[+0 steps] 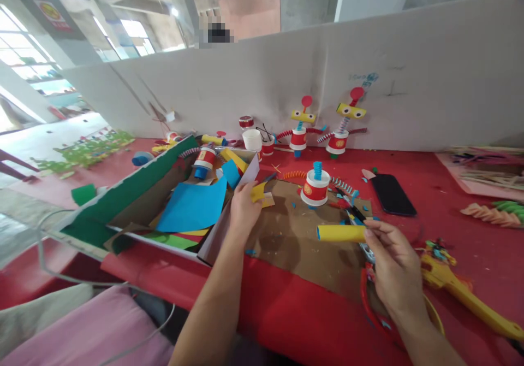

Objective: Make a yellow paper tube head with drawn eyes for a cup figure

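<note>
My right hand [395, 270] pinches one end of a yellow paper tube [340, 233], which lies level above the brown cardboard mat [282, 240]. My left hand [244, 205] is closed on a small yellow paper piece [257, 192] beside the right wall of the open box. Between and beyond my hands stands a red-and-white paper cup figure [315, 188] with a folded blue strip on top and springy paper arms at its sides. A utility knife [355, 208] lies on the mat near the tube, partly hidden.
The open box [241, 191] holds coloured paper sheets [192, 205] and a cup figure [204, 158]. Two robot-like cup figures [298, 136] [338, 141] stand by the back board. On the right are a phone [393, 194], a yellow glue gun [470, 295] and a round red container [364, 289].
</note>
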### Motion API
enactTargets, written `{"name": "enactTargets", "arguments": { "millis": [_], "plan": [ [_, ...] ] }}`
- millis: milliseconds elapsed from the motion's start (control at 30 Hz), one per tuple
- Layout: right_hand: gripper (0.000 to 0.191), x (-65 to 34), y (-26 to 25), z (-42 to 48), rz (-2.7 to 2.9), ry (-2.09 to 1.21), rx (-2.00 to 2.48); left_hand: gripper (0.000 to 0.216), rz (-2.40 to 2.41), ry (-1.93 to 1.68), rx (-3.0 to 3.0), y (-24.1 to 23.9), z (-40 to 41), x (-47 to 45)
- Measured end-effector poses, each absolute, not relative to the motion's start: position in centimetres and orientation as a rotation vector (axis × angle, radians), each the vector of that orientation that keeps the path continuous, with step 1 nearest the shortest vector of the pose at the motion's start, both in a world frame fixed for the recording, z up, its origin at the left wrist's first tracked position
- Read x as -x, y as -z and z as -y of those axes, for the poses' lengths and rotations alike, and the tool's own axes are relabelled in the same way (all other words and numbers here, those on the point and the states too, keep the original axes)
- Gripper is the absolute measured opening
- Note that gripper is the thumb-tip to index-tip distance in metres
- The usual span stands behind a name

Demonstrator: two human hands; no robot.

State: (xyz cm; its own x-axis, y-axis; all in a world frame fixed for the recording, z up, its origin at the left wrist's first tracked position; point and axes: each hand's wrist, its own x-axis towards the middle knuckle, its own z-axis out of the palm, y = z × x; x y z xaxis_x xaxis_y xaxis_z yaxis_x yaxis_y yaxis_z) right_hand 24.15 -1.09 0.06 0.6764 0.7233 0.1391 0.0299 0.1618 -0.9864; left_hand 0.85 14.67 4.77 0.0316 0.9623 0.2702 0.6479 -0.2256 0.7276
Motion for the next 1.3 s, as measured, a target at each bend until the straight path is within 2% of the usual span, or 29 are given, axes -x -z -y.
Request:
{"name": "enactTargets", "arguments": {
  "millis": [100, 167, 233, 367, 467, 667, 800, 900, 1067, 1200, 1300],
  "plan": [
    [0.027, -24.1, 0.1, 1.1, 0.726, -0.612, 1.334, 0.047, -1.627, -1.183, -2.129, -5.0, -12.7, -2.7],
    [0.027, -24.2, 0.2, 1.1, 0.737, -0.633, 1.339, 0.032, -1.397, -1.287, -2.18, -5.1, -11.2, -4.2],
    [0.027, -24.2, 0.1, 1.1, 0.75, -0.644, 1.343, 0.021, -1.077, -1.064, -2.015, -4.9, -9.9, -5.4],
    [0.024, -23.9, -0.2, 1.0, 0.801, -0.659, 1.348, 0.042, -0.707, -0.505, -1.38, -4.2, -8.8, -6.8],
    [0.024, -23.8, -0.5, 1.0, 0.828, -0.668, 1.341, 0.048, -0.599, -0.399, -1.214, -3.7, -8.7, -7.0],
    [0.029, -23.7, -0.8, 1.1, 0.989, -0.667, 1.39, 0.039, -0.627, -0.585, -1.255, -3.5, -8.7, -7.2],
    [0.023, -23.9, -0.5, 1.0, 1.106, -0.538, 1.418, 0.041, -0.608, -0.69, -1.201, -3.5, -8.8, -7.2],
    [0.021, -23.9, -0.4, 0.9, 1.136, -0.473, 1.414, 0.035, -0.605, -0.717, -1.154, -3.7, -8.8, -7.1],
    [0.028, -23.6, -0.6, 0.9, 1.082, -0.542, 1.42, 0.035, -0.613, -0.718, -1.227, -3.8, -8.6, -7.2],
    [0.027, -23.7, -0.4, 1.0, 1.096, -0.549, 1.44, 0.04, -0.643, -0.716, -1.197, -3.6, -8.3, -7.5],
    [0.027, -23.7, -0.2, 1.0, 1.099, -0.572, 1.448, 0.034, -0.688, -0.732, -1.202, -3.4, -8.2, -7.7]
  ]
}}
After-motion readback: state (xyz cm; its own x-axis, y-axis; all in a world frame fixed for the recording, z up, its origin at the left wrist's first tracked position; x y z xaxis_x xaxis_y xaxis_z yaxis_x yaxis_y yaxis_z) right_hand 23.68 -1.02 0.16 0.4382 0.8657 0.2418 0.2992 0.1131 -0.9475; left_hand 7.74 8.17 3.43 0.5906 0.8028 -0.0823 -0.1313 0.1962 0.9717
